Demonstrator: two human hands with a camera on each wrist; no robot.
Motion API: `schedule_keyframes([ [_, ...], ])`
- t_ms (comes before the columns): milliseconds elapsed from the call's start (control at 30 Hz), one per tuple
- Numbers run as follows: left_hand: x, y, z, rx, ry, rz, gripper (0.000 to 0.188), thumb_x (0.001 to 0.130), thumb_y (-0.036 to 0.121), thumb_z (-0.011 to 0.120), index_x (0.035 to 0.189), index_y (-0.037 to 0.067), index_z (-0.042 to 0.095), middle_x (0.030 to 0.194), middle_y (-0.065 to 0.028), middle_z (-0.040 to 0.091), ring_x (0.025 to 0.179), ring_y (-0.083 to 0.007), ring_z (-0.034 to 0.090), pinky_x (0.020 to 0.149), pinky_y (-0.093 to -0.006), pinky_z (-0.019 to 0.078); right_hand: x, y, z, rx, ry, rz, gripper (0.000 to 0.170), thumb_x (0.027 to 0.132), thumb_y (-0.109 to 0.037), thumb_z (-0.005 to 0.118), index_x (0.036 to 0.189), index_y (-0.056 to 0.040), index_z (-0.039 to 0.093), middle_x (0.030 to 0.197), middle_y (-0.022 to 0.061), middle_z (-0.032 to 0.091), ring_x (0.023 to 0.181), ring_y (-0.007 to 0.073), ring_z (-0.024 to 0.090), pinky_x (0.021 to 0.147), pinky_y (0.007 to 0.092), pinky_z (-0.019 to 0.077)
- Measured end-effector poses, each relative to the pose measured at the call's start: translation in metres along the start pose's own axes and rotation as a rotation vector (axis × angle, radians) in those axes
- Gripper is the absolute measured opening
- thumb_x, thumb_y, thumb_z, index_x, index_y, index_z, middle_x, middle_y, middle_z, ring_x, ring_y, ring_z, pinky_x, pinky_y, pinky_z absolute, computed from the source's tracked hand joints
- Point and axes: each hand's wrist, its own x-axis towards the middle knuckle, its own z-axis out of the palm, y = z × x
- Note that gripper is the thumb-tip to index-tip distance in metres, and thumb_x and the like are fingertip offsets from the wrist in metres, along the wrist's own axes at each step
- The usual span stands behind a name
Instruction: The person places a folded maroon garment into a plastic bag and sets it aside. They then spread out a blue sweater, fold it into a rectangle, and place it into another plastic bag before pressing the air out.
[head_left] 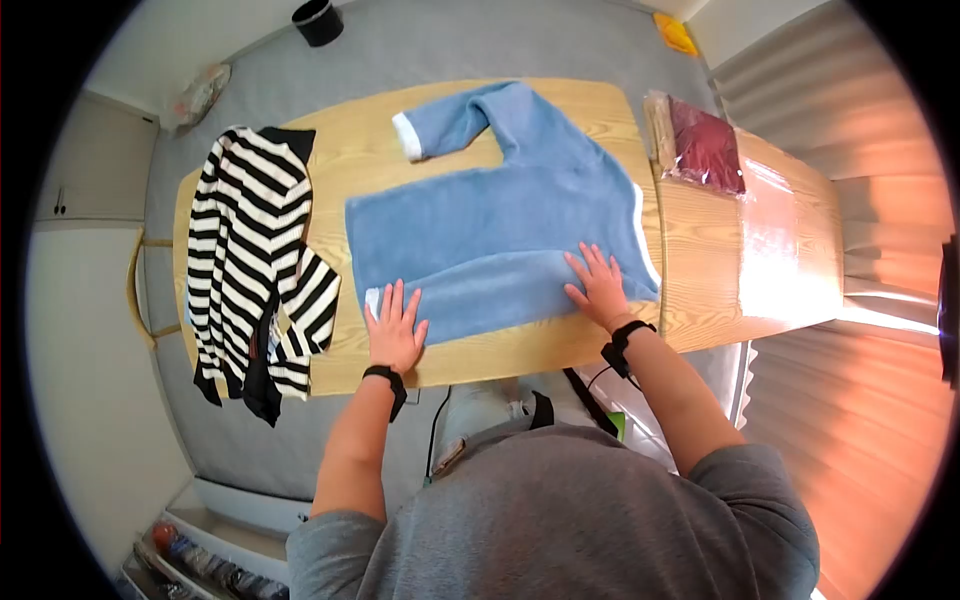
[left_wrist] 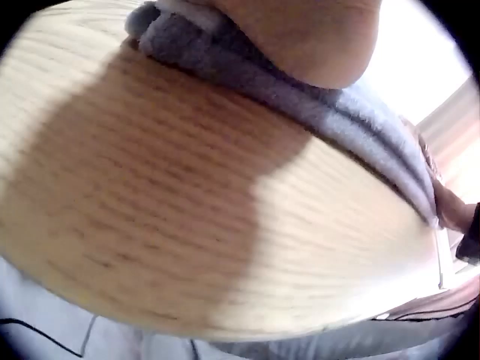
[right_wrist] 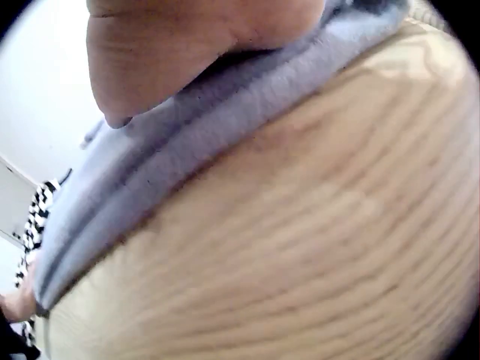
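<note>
A light blue fleece top [head_left: 455, 215] lies flat on the wooden table [head_left: 370, 372], with white trim along its right edge. Its near sleeve [head_left: 490, 292] is laid along the body, while the far sleeve [head_left: 445, 125] bends out toward the left and ends in a white cuff. My left hand [head_left: 397, 330] rests with straight fingers on the near sleeve, beside its white cuff [head_left: 373, 301]. Farther right, my right hand [head_left: 600, 290] lies spread on the fabric near the shoulder. Both wrist views show the heel of a hand over the layered blue edge [left_wrist: 225, 71].
A black-and-white striped sweater [head_left: 245, 250] lies at the table's left end, part of it hanging over the front edge. To the right, a dark red item in clear plastic [head_left: 705, 145] sits beside a clear plastic sheet [head_left: 770, 240]. A black bin [head_left: 318, 24] stands on the floor beyond.
</note>
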Motion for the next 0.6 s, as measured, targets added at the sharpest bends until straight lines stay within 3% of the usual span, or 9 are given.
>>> schedule_keyframes([
  [100, 0.005, -0.002, -0.016, -0.080, -0.019, 0.010, 0.061, 0.087, 0.034, 0.055, 0.142, 0.018, 0.036, 0.152, -0.0127, 0.023, 0.140, -0.0291, 0.023, 0.105, -0.0635, 0.0180, 0.000, 0.013, -0.018, 0.257, 0.023, 0.103, 0.051, 0.088, -0.037, 0.059, 0.134, -0.0203, 0.048, 0.145, 0.0121, 0.035, 0.135, 0.0311, 0.031, 0.108, 0.0554, 0.0225],
  [167, 0.011, -0.012, -0.031, -0.190, 0.085, -0.015, 0.060, 0.087, 0.029, 0.055, 0.142, 0.016, 0.035, 0.152, -0.0140, 0.023, 0.140, -0.0302, 0.023, 0.107, -0.0624, 0.0167, 0.016, 0.029, -0.048, 0.238, 0.125, 0.119, 0.043, 0.087, -0.031, 0.061, 0.126, -0.0139, 0.055, 0.135, 0.0156, 0.047, 0.128, 0.0328, 0.042, 0.105, 0.0480, 0.0311],
  [233, 0.035, -0.023, -0.069, -0.173, 0.196, -0.117, 0.061, 0.086, 0.014, 0.055, 0.143, 0.009, 0.032, 0.149, -0.0167, 0.028, 0.135, -0.0331, 0.030, 0.108, -0.0547, 0.0215, 0.044, 0.036, -0.101, 0.564, -0.037, 0.372, 0.034, 0.086, -0.026, 0.061, 0.116, -0.0095, 0.062, 0.114, 0.0123, 0.062, 0.108, 0.0267, 0.057, 0.094, 0.0356, 0.0426],
  [300, 0.069, -0.050, -0.076, -0.336, 0.271, -0.167, 0.061, 0.083, 0.004, 0.056, 0.140, 0.005, 0.035, 0.141, -0.0184, 0.039, 0.127, -0.0358, 0.040, 0.106, -0.0478, 0.0299, 0.089, 0.066, -0.120, 0.814, -0.080, 0.384, 0.031, 0.086, -0.023, 0.061, 0.110, -0.0039, 0.063, 0.097, 0.0082, 0.066, 0.092, 0.0169, 0.059, 0.081, 0.0265, 0.0456],
  [367, 0.104, -0.067, -0.082, -0.296, 0.284, -0.093, 0.058, 0.081, 0.002, 0.056, 0.136, 0.004, 0.038, 0.136, -0.0188, 0.044, 0.123, -0.0365, 0.043, 0.104, -0.0449, 0.0334, 0.138, 0.068, -0.141, 1.001, -0.130, 0.449, 0.034, 0.086, -0.023, 0.061, 0.109, 0.0018, 0.062, 0.092, 0.0058, 0.064, 0.088, 0.0115, 0.055, 0.077, 0.0248, 0.0444],
  [433, 0.135, -0.079, -0.084, -0.256, 0.288, -0.016, 0.055, 0.080, -0.001, 0.057, 0.133, 0.003, 0.041, 0.130, -0.0192, 0.050, 0.119, -0.0372, 0.046, 0.102, -0.0420, 0.0369, 0.188, 0.078, -0.132, 1.065, -0.183, 0.501, 0.040, 0.084, -0.027, 0.065, 0.113, -0.0007, 0.060, 0.103, 0.0080, 0.064, 0.098, 0.0181, 0.058, 0.088, 0.0286, 0.0427],
  [467, 0.149, -0.080, -0.083, -0.257, 0.253, 0.013, 0.052, 0.079, 0.000, 0.058, 0.129, 0.002, 0.045, 0.127, -0.0188, 0.051, 0.118, -0.0368, 0.047, 0.100, -0.0421, 0.0383, 0.207, 0.083, -0.116, 1.074, -0.195, 0.494, 0.040, 0.084, -0.027, 0.065, 0.113, -0.0007, 0.060, 0.103, 0.0080, 0.064, 0.098, 0.0181, 0.058, 0.088, 0.0286, 0.0427],
  [533, 0.174, -0.080, -0.076, -0.259, 0.225, 0.064, 0.044, 0.078, 0.002, 0.062, 0.121, 0.001, 0.052, 0.121, -0.0165, 0.056, 0.115, -0.0357, 0.049, 0.097, -0.0411, 0.0410, 0.247, 0.087, -0.089, 0.494, 0.116, 0.311, 0.051, 0.081, -0.030, 0.068, 0.115, 0.0053, 0.056, 0.112, 0.0182, 0.062, 0.104, 0.0259, 0.059, 0.088, 0.0321, 0.0454],
  [600, 0.186, -0.080, -0.070, -0.236, 0.166, 0.057, 0.044, 0.077, 0.002, 0.063, 0.120, 0.003, 0.053, 0.119, -0.0157, 0.057, 0.114, -0.0349, 0.050, 0.097, -0.0406, 0.0416, 0.272, 0.086, -0.064, 0.427, 0.175, 0.273, 0.058, 0.079, -0.033, 0.070, 0.119, 0.0053, 0.053, 0.117, 0.0202, 0.059, 0.107, 0.0287, 0.058, 0.090, 0.0337, 0.0451],
])
